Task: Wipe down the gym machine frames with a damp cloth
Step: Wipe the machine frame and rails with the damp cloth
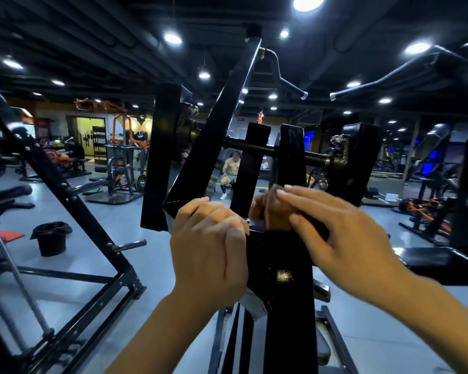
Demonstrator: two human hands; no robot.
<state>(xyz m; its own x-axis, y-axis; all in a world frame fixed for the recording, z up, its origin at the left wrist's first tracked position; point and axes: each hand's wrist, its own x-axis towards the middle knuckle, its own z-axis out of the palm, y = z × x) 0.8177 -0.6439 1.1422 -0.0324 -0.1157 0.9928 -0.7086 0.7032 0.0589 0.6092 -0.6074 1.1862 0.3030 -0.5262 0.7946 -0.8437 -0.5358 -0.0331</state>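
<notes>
Cloth [251, 303]: grey, bunched in left hand [210, 247], tail hanging below the fist against the black frame [287, 265]. Fingers curled round it, likely to press a wad onto the post's left face. Right hand [333, 233]: blurred, fingers straight, laid over the post top, probably bracing. Holds nothing discernible. Bin [50, 238] on floor, well left.

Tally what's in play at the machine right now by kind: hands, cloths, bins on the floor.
Hands: 2, the left hand gripping a grey cloth, the right hand pressing a brown cloth on the black machine frame
Cloths: 2
Bins: 1, a black bin on the floor at left
Total: 5
</notes>
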